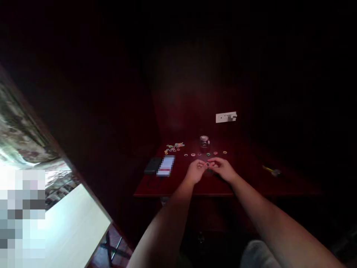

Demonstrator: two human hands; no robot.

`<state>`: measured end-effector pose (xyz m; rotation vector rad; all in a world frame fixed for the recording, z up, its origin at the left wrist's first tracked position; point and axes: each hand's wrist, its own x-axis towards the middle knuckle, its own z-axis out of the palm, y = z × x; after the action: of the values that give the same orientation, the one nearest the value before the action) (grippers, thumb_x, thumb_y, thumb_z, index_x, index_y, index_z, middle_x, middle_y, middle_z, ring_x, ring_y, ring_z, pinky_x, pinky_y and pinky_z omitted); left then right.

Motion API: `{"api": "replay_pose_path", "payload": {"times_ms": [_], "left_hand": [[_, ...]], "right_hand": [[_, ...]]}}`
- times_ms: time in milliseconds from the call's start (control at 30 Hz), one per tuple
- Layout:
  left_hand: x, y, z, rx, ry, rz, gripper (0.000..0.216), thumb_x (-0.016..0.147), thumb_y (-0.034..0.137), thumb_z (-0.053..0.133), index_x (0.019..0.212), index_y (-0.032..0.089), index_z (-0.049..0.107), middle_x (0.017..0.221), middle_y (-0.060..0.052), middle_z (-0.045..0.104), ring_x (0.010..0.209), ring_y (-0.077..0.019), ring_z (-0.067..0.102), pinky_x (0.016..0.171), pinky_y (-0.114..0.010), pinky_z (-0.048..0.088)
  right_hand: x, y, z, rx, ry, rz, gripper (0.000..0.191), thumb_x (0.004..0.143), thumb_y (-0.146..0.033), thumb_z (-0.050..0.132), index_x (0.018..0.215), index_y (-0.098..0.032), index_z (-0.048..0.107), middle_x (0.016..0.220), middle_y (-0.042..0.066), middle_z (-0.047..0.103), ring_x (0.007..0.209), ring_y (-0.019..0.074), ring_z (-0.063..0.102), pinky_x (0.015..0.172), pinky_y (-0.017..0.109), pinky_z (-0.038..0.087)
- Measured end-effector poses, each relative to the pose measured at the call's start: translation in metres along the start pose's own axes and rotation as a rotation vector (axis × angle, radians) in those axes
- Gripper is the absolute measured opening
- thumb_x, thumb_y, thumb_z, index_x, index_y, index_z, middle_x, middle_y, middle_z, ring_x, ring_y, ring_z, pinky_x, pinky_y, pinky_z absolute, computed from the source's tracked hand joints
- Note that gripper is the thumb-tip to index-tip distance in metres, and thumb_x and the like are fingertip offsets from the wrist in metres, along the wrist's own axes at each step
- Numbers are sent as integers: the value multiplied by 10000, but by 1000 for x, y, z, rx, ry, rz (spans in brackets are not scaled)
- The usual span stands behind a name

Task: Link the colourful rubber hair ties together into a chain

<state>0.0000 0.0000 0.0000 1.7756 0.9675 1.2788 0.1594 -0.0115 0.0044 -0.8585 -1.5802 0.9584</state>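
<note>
Over the dark red table (251, 178), my left hand (196, 170) and my right hand (223, 168) meet with fingertips closed in a pinch. Between them is a small ring that looks like a hair tie (208, 164); its colour is hard to make out in the dim light. Just beyond my fingers, several coloured hair ties lie spaced out in a row, among them a green hair tie (208, 154) and a yellow hair tie (225, 152). A small glass jar (204, 143) stands behind that row. Farther left lies a loose heap of hair ties (174, 147).
A phone (166, 165) with a lit screen lies left of my hands, beside a black box-like object (153, 166). To the right is a yellow-and-silver item (271, 170). A white socket strip (226, 117) sits on the back wall. A pale board (75, 223) is at lower left.
</note>
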Motion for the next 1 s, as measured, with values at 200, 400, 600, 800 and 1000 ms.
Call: {"api": "replay_pose_path", "payload": {"times_ms": [200, 400, 600, 800, 1000], "left_hand": [[-1, 8, 1, -15, 11, -41, 134, 714, 235, 588, 786, 123, 583, 726, -56, 642, 645, -113, 577, 605, -217, 426], [-1, 14, 0, -103, -7, -72, 131, 703, 226, 599, 785, 129, 567, 686, -44, 640, 625, -113, 579, 597, -216, 421], [0, 16, 0, -185, -9, -117, 160, 686, 204, 610, 818, 131, 556, 721, -60, 656, 648, -123, 593, 626, -233, 431], [1, 17, 1, -157, -30, -102, 153, 699, 238, 597, 797, 130, 553, 725, -61, 654, 629, -119, 578, 621, -238, 432], [2, 19, 2, -126, -61, -114, 145, 717, 256, 572, 790, 133, 544, 708, -49, 647, 616, -114, 564, 617, -237, 426]], "right_hand": [[-2, -5, -1, -98, 35, 23, 288, 656, -335, 648, 852, -125, 628, 663, 27, 619, 496, 92, 504, 468, 208, 396], [-3, -7, 3, -240, 95, 7, 261, 714, -354, 578, 817, -128, 658, 633, 35, 647, 488, 114, 522, 469, 219, 396], [15, 3, -13, -509, 264, -48, 211, 750, -312, 551, 804, -162, 690, 811, 61, 693, 736, 172, 621, 679, 256, 456], [46, 14, -50, -702, 452, 101, 186, 780, -308, 534, 796, -210, 692, 856, 31, 696, 791, 152, 629, 729, 223, 438], [71, 25, -62, -709, 409, 229, 184, 789, -326, 529, 791, -228, 685, 794, 12, 700, 751, 121, 628, 676, 183, 416]]}}
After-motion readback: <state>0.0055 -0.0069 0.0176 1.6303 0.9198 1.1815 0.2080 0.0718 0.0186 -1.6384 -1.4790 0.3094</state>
